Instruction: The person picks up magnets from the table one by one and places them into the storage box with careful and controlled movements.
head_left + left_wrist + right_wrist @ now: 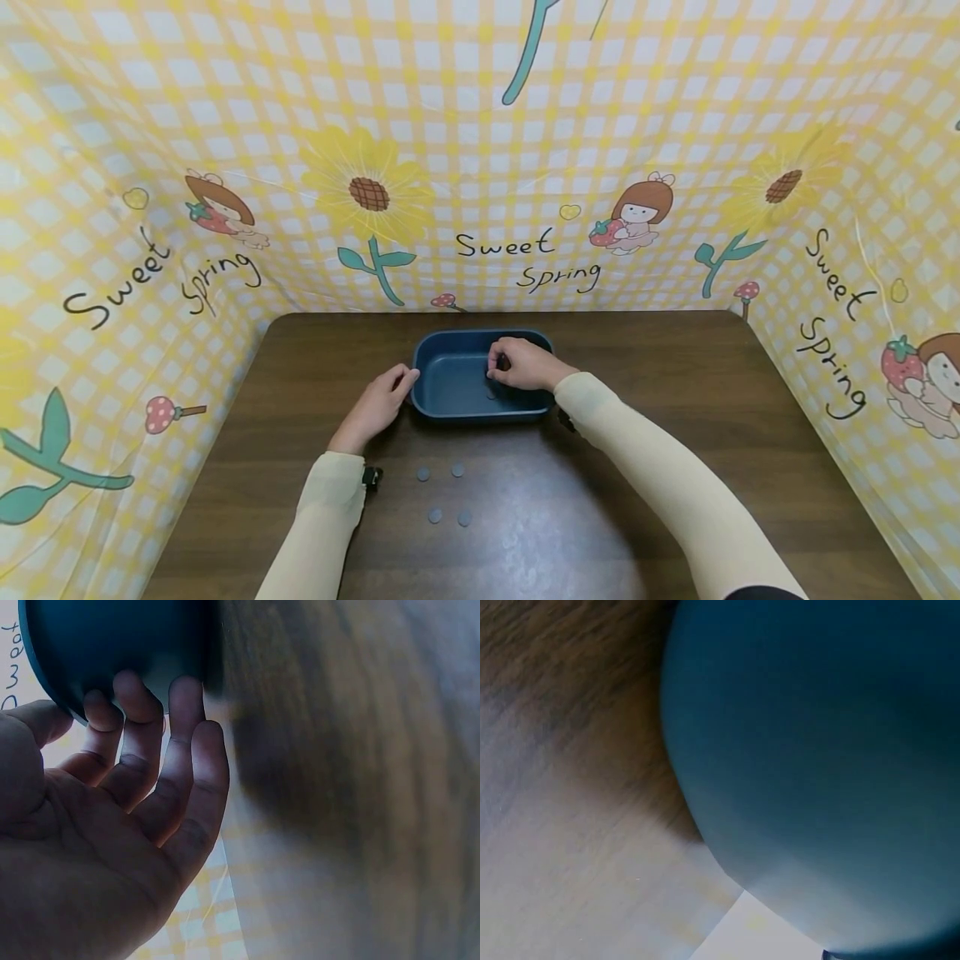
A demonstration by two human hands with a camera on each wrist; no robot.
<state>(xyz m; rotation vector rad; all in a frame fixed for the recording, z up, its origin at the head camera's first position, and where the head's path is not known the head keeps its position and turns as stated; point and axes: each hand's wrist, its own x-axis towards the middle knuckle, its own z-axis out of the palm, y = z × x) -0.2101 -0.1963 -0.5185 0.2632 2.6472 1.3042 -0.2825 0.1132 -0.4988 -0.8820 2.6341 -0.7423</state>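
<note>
Steadying blue tray (pixel 450 392) with left hand (pixel 378 406): fingers (pixel 176 750) straight, tips pressed against the tray's left outer wall, not curled round it. Confirmed from left wrist view, fingertips flat on the tray (pixel 112 645) wall.

Right hand (pixel 525 364) inside the tray, over its right half, fingers bunched at thumb as if pinching something small. Cannot tell what, if anything, sits between them; too small, and right wrist view shows only blurred tray (pixel 817 765) wall and counter (pixel 555 712). One small grey disc (pixel 491 394) visible on tray floor just below that hand.

Tray sits mid-counter (pixel 675 400), near the back edge. Four more grey discs, probably coins, on counter in front of tray, between the forearms: two nearer the tray (pixel 423 474) (pixel 457 470), two nearer the body (pixel 435 516) (pixel 465 518). All apart from each other, none touching tray.

Risks, judged from this layout:
- Left contact is a push only, no grip. Any sideways knock from right hand could slide tray right or rotate it.
- Right sleeve (pixel 637 467) crosses tray's near right corner; dragging the arm back could tip or shift tray.
- Left sleeve (pixel 326 500) close to nearest disc; sweeping inward could scatter discs toward counter edge.
- Discs thin and flat on smooth counter; pinch likely to slip.
</note>
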